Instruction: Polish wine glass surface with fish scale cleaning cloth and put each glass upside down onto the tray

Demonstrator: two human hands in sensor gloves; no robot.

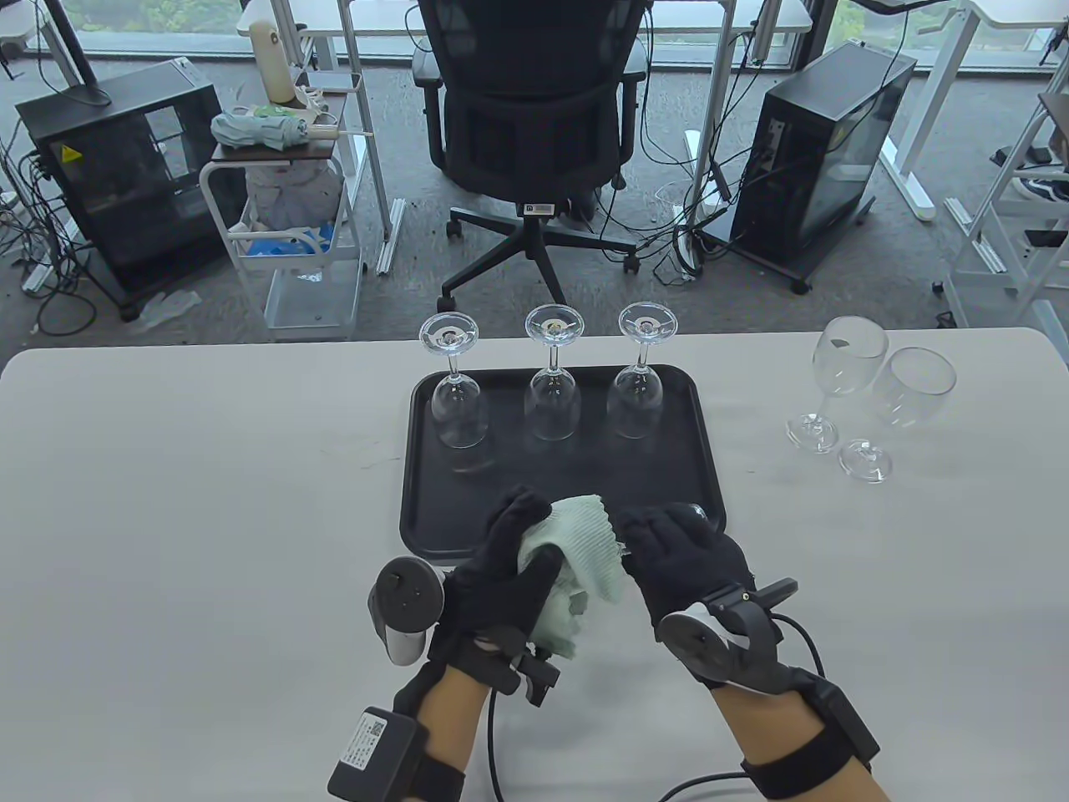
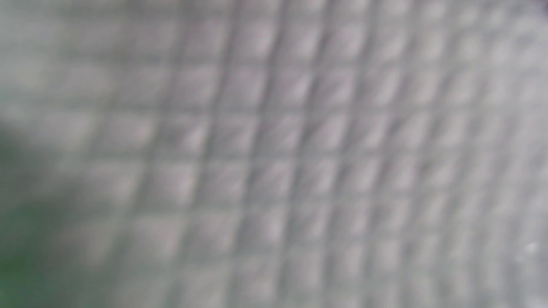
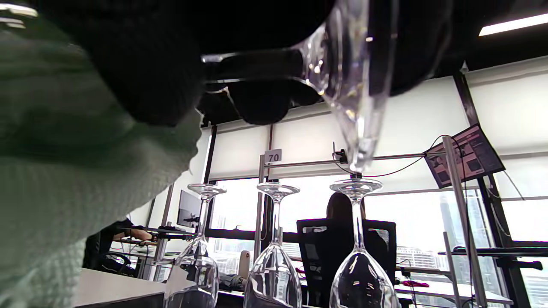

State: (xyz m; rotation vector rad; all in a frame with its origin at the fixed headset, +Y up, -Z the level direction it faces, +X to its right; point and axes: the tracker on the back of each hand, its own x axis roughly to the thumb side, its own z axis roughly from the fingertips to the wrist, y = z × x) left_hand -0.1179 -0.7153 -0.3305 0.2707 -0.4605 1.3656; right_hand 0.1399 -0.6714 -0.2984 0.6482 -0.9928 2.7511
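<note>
Both hands' grip (image 1: 585,560) on cloth-wrapped glass (image 3: 342,85); 3 inverted glasses (image 1: 551,401) in tray (image 1: 710,468).

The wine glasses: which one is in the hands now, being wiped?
The wine glass between both hands, its bowl wrapped in the green cloth. Three others stand upside down on the tray; two wait upright on the right.

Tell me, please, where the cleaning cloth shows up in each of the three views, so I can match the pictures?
Table view: the pale green cleaning cloth sits low centre, bunched between the left hand and right hand, just in front of the tray.
Left wrist view: its blurred weave fills the frame.
Right wrist view: it covers the left side.
Shared landmark: the three upturned glasses.
</note>
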